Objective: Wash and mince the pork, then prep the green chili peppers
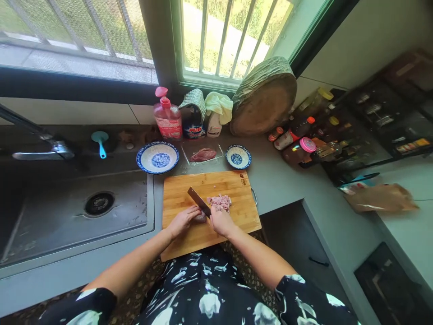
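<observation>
Stood at a grey counter [280, 180] under a barred window, with a bamboo cutting board [182, 194] lying square in front. Right hand [220, 222] was closed round the handle of a cleaver [199, 201], blade slanting up toward ten o'clock from the grip. Left hand [182, 220], just beside the right at nine o'clock, pressed curled fingers down on a dark piece of raw meat [200, 218] lying between the two hands and under the blade's heel; hands nearly touching, each clamped on its own thing. Saw a small heap of chopped pink meat [219, 202] on the board at one o'clock from the right hand, just past the blade. Beyond the board at twelve o'clock lay a clear tray with a slab of raw meat [203, 155], flanked by a large blue-rimmed bowl [157, 158] at ten o'clock and a small blue-rimmed bowl [238, 156] at one o'clock. Farther back stood a pink pump bottle [168, 118], a dark blue bottle [193, 126] and a round wooden chopping block [264, 101] leaning against the window sill. Sink [77, 212] sat at nine o'clock of the board, with a tap [43, 146] above it. Cluster of sauce bottles [297, 137] stood at two o'clock, well apart from the hands.
</observation>
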Demonstrator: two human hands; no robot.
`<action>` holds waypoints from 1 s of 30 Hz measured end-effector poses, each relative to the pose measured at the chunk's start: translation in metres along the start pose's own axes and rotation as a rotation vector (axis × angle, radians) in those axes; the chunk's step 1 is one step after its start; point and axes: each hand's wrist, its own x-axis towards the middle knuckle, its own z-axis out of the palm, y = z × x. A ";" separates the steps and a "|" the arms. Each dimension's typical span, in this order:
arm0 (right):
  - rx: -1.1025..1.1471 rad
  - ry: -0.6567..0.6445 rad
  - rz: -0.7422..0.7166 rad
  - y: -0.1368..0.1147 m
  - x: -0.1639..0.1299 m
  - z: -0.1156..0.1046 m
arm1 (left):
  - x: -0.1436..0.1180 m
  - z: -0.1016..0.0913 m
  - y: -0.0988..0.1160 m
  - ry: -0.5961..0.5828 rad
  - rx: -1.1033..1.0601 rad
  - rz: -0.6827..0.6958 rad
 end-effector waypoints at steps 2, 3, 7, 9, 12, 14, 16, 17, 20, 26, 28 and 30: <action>0.001 -0.052 0.025 0.003 -0.014 0.004 | 0.000 0.001 -0.001 0.006 0.016 -0.003; -0.003 -0.074 0.040 0.004 -0.019 0.007 | 0.000 0.001 -0.002 0.009 0.021 0.000; -0.019 -0.064 0.075 -0.008 -0.011 0.008 | 0.002 -0.002 0.001 -0.002 0.018 0.021; -0.020 -0.034 0.057 -0.019 0.011 0.003 | 0.003 -0.006 0.004 -0.018 0.001 0.018; -0.022 -0.014 0.057 -0.027 0.039 -0.005 | 0.003 -0.008 0.008 -0.030 -0.038 -0.002; -0.015 0.013 0.075 -0.022 0.043 -0.007 | 0.002 -0.007 0.007 -0.013 -0.054 -0.010; -0.001 0.047 0.077 -0.014 0.036 -0.005 | 0.001 -0.004 0.005 0.005 -0.054 -0.001; 0.005 0.051 0.064 -0.010 0.030 -0.004 | 0.001 -0.003 0.003 0.008 -0.049 0.003; 0.009 0.013 0.021 -0.002 0.009 0.001 | 0.000 0.000 0.001 0.004 -0.034 -0.002; -0.026 -0.107 0.038 0.001 -0.016 0.003 | 0.000 -0.001 0.005 0.044 0.010 0.003; -0.023 -0.102 0.016 -0.008 -0.006 0.000 | 0.000 -0.003 0.007 0.033 0.010 0.003; -0.010 -0.081 -0.003 -0.019 0.015 -0.004 | 0.001 -0.006 0.008 0.025 -0.003 0.012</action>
